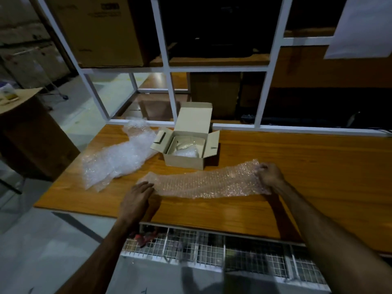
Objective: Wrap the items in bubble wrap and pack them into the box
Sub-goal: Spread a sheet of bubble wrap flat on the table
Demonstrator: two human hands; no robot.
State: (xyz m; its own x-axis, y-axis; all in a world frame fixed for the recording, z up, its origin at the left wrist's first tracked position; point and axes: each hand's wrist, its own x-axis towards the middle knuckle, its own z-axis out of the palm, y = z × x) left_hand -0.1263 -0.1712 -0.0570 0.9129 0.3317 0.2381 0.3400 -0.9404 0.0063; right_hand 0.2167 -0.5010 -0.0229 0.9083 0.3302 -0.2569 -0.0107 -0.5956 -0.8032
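Note:
A long sheet of bubble wrap [203, 183] lies stretched across the wooden table [297, 166] in front of me. My left hand [137, 200] presses on its left end. My right hand [269, 175] pinches its right end, lifted slightly. Behind the sheet stands a small open cardboard box [186, 160] with its lid up and flaps out. Inside it sits a pale item wrapped in bubble wrap [186, 148]. A second, crumpled heap of bubble wrap [118, 158] lies on the table's left part, beside the box.
A white metal shelf frame [169, 68] rises behind the table, with large cardboard cartons [99, 30] on it. A brown carton [27, 134] stands left of the table. A wire mesh rack [212, 249] sits under the table's near edge.

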